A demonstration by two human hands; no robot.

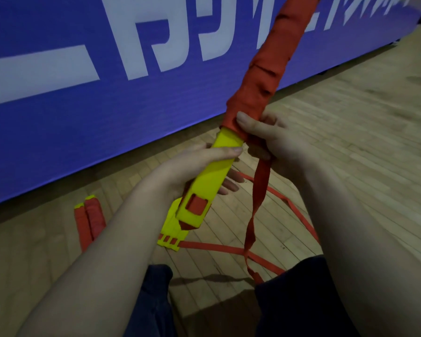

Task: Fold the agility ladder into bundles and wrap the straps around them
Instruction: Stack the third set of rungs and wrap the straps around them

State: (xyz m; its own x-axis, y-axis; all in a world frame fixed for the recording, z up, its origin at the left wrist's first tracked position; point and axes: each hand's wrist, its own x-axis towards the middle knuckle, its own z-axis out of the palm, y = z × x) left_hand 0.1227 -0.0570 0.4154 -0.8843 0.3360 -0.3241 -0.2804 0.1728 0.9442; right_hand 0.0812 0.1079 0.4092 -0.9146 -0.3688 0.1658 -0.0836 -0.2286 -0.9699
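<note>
Wooden floor [350,117] lies under the ladder bundle [219,171], which is held up in the air, its far part wrapped in orange and its near yellow part bare. The left hand [187,166] curls its fingers [229,186] round the yellow part, and the right hand [277,139] pinches the loose strap [258,195] at the wrap's edge; I think it is best to pull tight and lay each turn just beside the last. Open floor lies to the right, but the blue banner [83,93] stands near ahead, another wrapped bundle [90,220] lies left, and strap loops by the knees could snag.
</note>
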